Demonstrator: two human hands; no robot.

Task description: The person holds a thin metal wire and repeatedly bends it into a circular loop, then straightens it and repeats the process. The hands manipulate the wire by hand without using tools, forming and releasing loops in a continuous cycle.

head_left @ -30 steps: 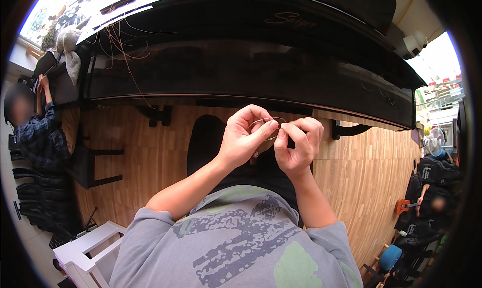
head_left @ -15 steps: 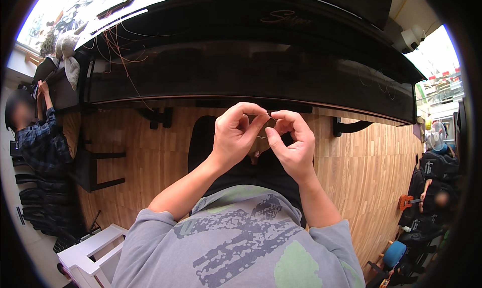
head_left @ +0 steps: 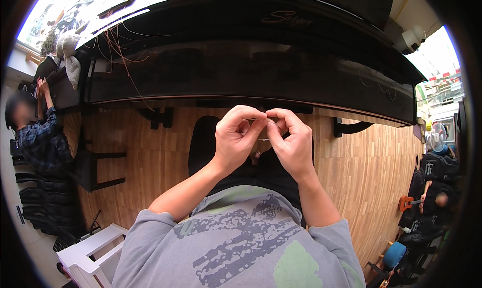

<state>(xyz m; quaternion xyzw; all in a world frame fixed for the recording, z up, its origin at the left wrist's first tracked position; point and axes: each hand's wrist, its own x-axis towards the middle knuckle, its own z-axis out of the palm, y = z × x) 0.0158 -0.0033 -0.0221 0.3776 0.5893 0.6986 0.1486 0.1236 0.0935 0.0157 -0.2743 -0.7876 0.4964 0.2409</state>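
Left hand (head_left: 232, 139) and right hand (head_left: 293, 145) meet mid-frame, pinched on a thin, pale, curved wire (head_left: 264, 139). Tiny grip tbh, so one springy twist could ping it onto the brown wood-plank floor (head_left: 361, 177).

A thin, pale wire (head_left: 264, 139), partly hidden, shows between the pinching hands (head_left: 292, 141).
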